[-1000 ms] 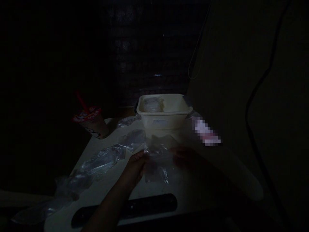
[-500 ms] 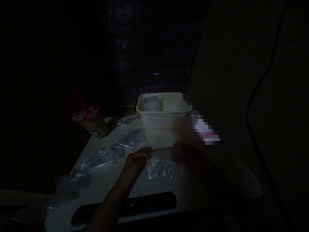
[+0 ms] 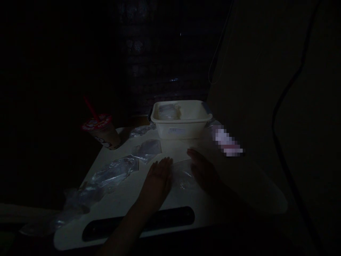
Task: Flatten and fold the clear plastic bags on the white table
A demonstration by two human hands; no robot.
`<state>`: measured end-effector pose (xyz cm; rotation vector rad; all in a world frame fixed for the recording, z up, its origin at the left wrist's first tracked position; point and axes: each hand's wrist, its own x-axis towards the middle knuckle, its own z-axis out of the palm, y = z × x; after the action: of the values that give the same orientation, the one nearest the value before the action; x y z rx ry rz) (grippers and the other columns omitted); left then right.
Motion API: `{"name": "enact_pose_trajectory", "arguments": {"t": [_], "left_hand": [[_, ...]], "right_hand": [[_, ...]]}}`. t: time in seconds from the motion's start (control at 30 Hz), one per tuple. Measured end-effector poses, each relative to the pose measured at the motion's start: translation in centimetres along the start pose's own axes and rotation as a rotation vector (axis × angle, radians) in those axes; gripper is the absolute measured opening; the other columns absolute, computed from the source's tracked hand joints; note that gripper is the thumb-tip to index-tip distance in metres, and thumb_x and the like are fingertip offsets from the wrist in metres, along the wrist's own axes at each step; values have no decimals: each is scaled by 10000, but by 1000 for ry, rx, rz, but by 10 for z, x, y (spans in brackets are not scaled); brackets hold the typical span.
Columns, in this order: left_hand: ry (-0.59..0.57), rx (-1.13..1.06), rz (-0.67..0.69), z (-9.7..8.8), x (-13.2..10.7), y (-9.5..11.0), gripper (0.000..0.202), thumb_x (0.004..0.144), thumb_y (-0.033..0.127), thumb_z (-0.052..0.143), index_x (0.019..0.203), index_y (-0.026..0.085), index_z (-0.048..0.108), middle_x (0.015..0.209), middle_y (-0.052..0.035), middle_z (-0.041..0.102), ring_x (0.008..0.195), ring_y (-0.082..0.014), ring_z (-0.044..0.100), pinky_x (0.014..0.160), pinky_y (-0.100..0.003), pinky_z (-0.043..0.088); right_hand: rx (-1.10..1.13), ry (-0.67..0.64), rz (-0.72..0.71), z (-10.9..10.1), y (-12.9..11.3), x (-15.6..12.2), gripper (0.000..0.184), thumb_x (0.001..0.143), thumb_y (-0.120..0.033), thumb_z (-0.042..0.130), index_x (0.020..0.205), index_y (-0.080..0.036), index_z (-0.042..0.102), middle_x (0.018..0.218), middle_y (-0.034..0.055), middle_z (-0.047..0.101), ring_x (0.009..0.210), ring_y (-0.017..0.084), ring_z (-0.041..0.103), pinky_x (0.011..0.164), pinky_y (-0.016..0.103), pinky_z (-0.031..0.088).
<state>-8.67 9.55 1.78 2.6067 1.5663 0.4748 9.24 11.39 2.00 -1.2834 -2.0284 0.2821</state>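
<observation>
A clear plastic bag (image 3: pixel 182 176) lies on the small white table (image 3: pixel 170 199) between my two hands. My left hand (image 3: pixel 160 177) is stretched out flat along the bag's left edge, palm down, with its fingers pointing forward. On the other side, my right hand (image 3: pixel 204 170) rests at the bag's right edge with its fingers extended; dim light hides part of it. Neither hand grips the bag. Beyond them stands a cream plastic basin (image 3: pixel 181 129) with dark handles. Inside the basin, a stack of clear bags (image 3: pixel 169 111) leans at the left.
More clear plastic bags (image 3: pixel 115 170) trail along the table's left side. A drink cup (image 3: pixel 102 131) with a red straw stands at the back left corner. A black slot (image 3: pixel 138 224) runs near the front edge. A dark cable (image 3: pixel 282 103) hangs at the right.
My left hand has let go of the bag's corner and flattened out, moving slightly right and forward. My right hand has opened. The bag now lies flatter on the table.
</observation>
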Motion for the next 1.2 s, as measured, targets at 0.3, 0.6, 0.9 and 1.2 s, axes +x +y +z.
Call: {"name": "enact_pose_trajectory", "arguments": {"t": [0.3, 0.6, 0.9, 1.2], "left_hand": [[-177, 181, 80, 2, -13, -5, 528, 745, 193, 333, 1251, 78, 242, 1315, -146, 259, 1210, -236, 222, 940, -535, 162], [-182, 226, 101, 2, -16, -7, 532, 765, 224, 301, 1268, 88, 194, 1333, -142, 199, 1225, -229, 179, 937, -540, 129], [-196, 231, 78, -2, -14, -3, 481, 810, 243, 246, 1261, 81, 209, 1331, -140, 204, 1222, -226, 188, 933, -544, 141], [-156, 217, 68, -2, -14, -1, 463, 846, 315, 190, 1252, 99, 240, 1323, -134, 240, 1219, -215, 202, 943, -527, 140]], "right_hand": [[-260, -353, -232, 23, -35, -8, 575, 807, -433, 276, 1237, -52, 296, 1310, 154, 269, 1223, 250, 151, 994, 462, 139], [-308, -362, -236, 27, -27, -13, 583, 802, -459, 267, 1233, -70, 308, 1297, 150, 296, 1217, 236, 183, 987, 449, 153], [-366, -344, -181, 24, -21, -14, 588, 808, -450, 252, 1223, -40, 321, 1290, 174, 296, 1210, 252, 200, 976, 469, 146], [-438, -264, -110, 16, -5, -18, 540, 792, -408, 325, 1192, -47, 372, 1270, 186, 327, 1187, 263, 253, 950, 496, 162]]}}
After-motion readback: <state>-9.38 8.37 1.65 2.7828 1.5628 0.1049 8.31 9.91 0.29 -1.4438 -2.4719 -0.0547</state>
